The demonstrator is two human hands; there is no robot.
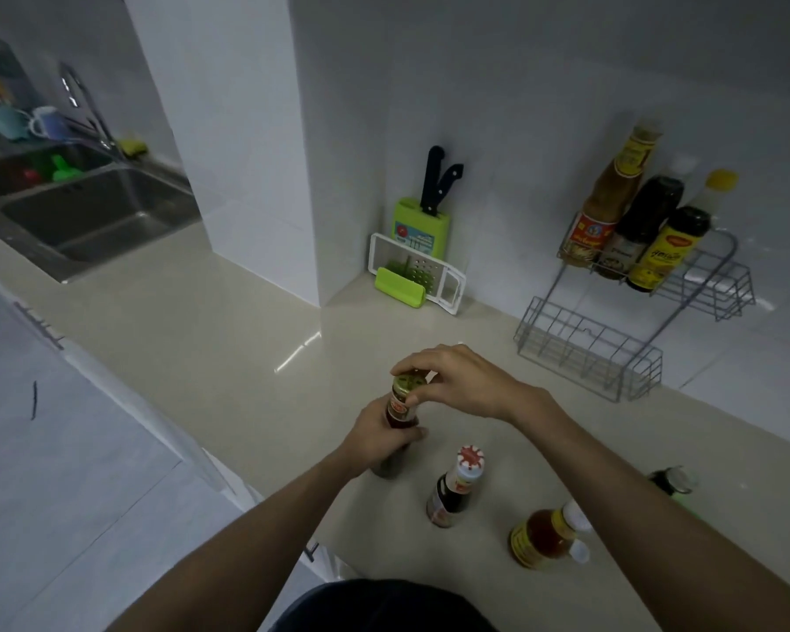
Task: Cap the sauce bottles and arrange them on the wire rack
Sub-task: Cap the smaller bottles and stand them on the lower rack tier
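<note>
A dark sauce bottle stands upright on the beige counter. My left hand grips its body. My right hand pinches its green cap from above. Nearer me stand a dark bottle with a red-and-white cap and an amber bottle whose white flip lid hangs open. A small dark bottle shows behind my right forearm. The two-tier wire rack stands at the wall, its top shelf holding several capped bottles.
A green knife block with two black-handled knives and a white grater sit in the wall corner. A steel sink with a tap lies at far left. The counter's front edge runs diagonally on my left.
</note>
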